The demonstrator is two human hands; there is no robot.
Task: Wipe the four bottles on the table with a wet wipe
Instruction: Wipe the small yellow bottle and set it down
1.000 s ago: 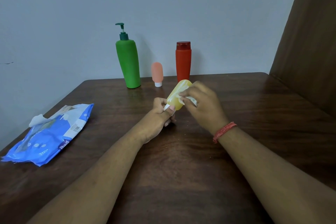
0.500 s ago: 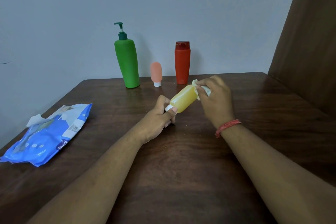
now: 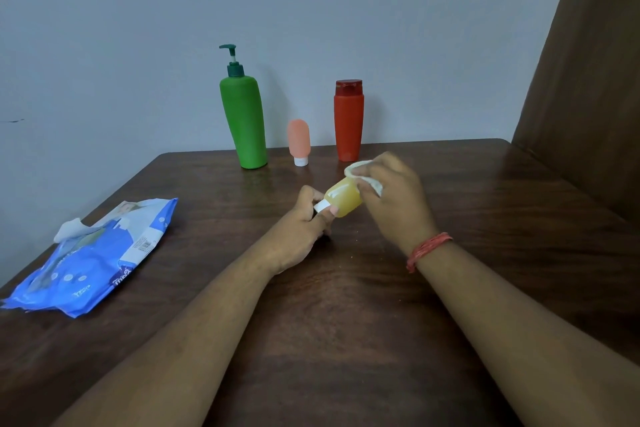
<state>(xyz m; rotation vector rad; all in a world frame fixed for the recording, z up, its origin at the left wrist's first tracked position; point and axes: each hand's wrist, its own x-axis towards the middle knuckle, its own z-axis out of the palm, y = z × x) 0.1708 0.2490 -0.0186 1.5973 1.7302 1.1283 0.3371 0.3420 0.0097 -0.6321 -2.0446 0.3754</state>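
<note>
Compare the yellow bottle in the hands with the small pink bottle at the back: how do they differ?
The yellow bottle is held tilted off the table, left hand at its cap, right hand pressing a wet wipe to it; the pink bottle stands untouched, cap down. Yellow looks translucent, pink opaque. Both are small with white caps.

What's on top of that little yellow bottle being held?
A crumpled white wet wipe, pressed over the yellow bottle's far end by the right hand. The bottle's end under the wipe is covered; the left hand pinches its white cap.

Likely home room: dark wooden counter (image 3: 346, 322) against plain grey wall (image 3: 311, 10), toiletry bottles (image 3: 244, 121), wet-wipe pack (image 3: 93, 256).
</note>
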